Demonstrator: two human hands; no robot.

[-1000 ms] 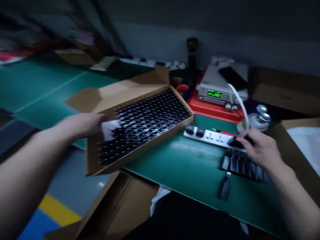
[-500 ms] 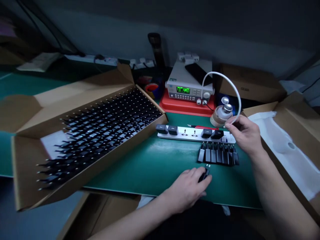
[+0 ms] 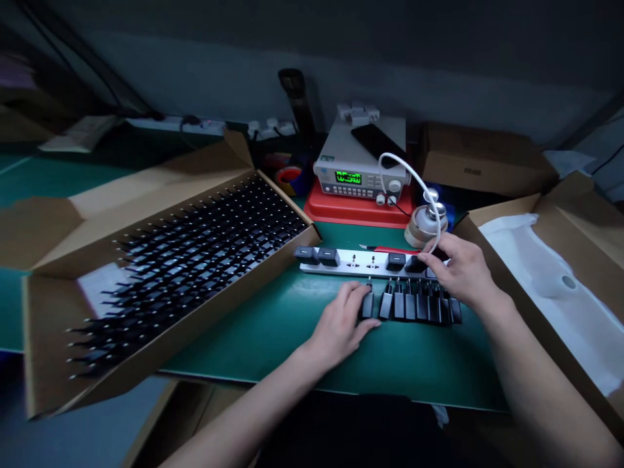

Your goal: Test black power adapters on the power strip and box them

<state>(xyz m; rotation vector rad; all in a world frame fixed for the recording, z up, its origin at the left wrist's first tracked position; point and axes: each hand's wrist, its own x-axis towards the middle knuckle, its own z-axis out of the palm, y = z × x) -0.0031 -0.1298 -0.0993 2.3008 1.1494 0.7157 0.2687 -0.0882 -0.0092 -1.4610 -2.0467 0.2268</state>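
Note:
My left hand [image 3: 344, 318] rests on the green mat, fingers closed on a black charger [image 3: 367, 303] at the left end of a row of several black chargers [image 3: 419, 307]. My right hand [image 3: 461, 272] pinches the plug end of a white cable [image 3: 412, 179] at a charger plugged into the white power strip [image 3: 363, 262]. Black chargers also sit in the strip's left and right sockets.
A large open cardboard box [image 3: 58, 338] full of black chargers [image 3: 195, 253] lies to the left. Behind the strip stand a meter with a green display [image 3: 358, 175] on a red tray, a phone on top, and a round weight [image 3: 425, 224]. Cardboard boxes [image 3: 556, 260] are at the right.
My left hand left the big box, picked up the lone charger on the mat and set it at the row's left end. My right hand lowered the cable to the strip.

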